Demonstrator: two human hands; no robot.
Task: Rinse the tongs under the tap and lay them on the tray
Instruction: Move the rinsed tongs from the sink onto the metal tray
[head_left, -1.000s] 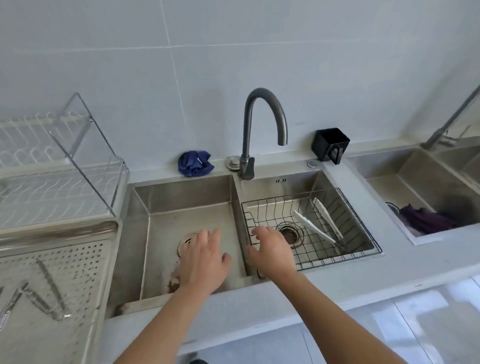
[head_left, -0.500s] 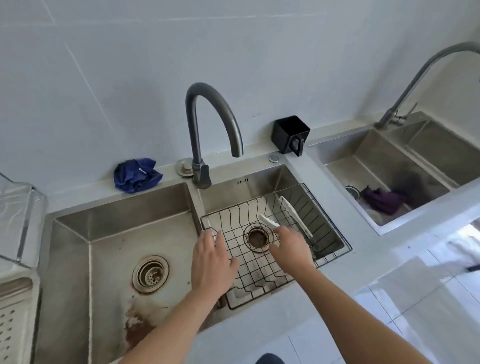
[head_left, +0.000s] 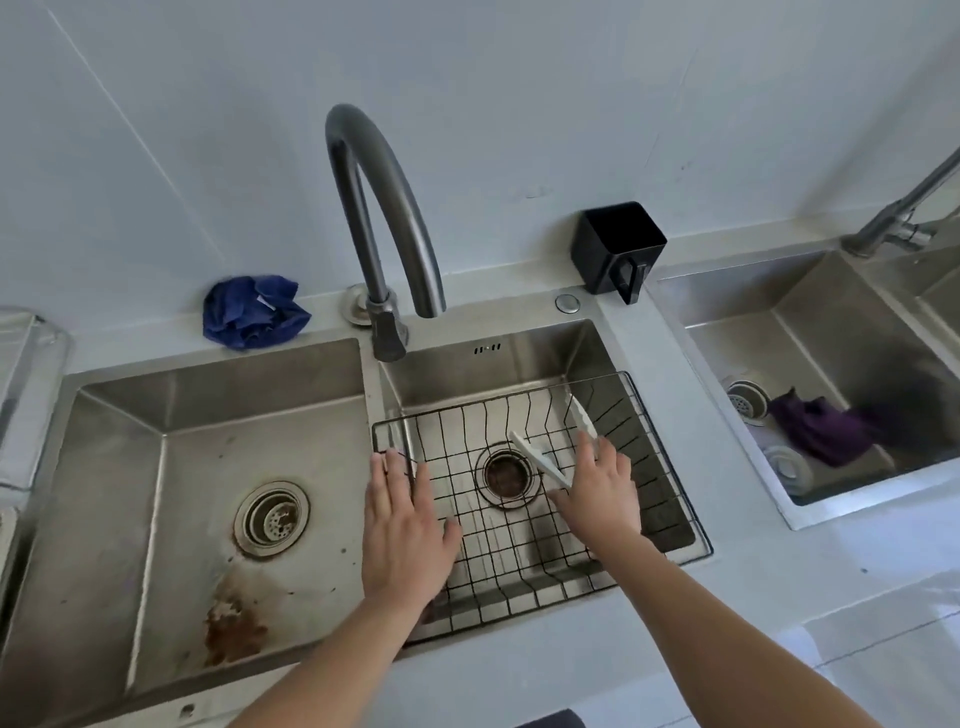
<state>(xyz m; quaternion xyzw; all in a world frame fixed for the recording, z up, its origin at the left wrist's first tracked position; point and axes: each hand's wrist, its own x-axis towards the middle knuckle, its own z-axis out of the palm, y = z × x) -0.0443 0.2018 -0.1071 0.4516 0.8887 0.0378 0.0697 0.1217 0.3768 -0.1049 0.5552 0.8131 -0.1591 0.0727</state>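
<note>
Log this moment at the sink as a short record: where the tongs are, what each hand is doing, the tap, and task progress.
tongs: white, lying in the wire basket in the right basin
right hand: on the tongs; grip unclear
left hand: open, at the basket's left edge
tap: no water seen running
progress: tongs not yet rinsed; tray out of view

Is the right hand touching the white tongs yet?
Cannot tell. In the head view the right hand overlaps the tongs, hiding their near ends; from above, neither contact nor a gap shows plainly.
</note>
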